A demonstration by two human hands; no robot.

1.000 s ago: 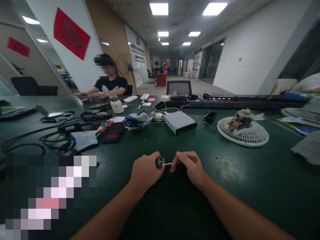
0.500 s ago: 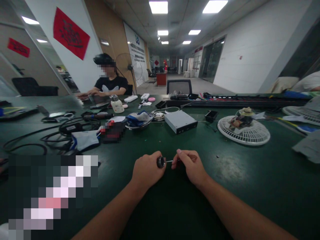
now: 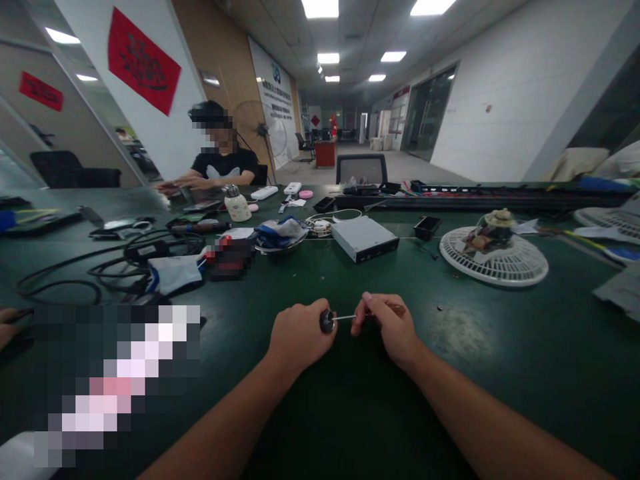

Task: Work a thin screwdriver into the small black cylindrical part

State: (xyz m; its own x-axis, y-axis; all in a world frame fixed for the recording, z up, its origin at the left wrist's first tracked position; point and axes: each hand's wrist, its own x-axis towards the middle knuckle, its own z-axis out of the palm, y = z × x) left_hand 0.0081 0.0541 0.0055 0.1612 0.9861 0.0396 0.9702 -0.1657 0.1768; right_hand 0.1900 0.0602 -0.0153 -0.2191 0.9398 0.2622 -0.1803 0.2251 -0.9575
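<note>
My left hand (image 3: 303, 335) is wrapped round a small black round part (image 3: 327, 321) with a rimmed end that faces right; most of it is hidden in the fist. In my right hand (image 3: 393, 325) is a screwdriver with a brownish-red handle (image 3: 397, 311), its fingers closed on it. The thin metal shaft (image 3: 345, 317) points left and its tip meets the black part. Both hands are over the green table (image 3: 350, 400). To the right of my right hand lies a tiny dark piece (image 3: 440, 308).
Beyond my hands are a grey disc drive (image 3: 363, 237), a small black box (image 3: 427, 227) and a white fan grille (image 3: 500, 267) with a motor on it. Cables (image 3: 95, 280) and cloths (image 3: 280, 231) lie at left. A person (image 3: 217, 157) sits across the table.
The view has tilted and shifted slightly. My right hand has moved a little away from my left, so more of the screwdriver shaft shows between them. Both grips are kept.
</note>
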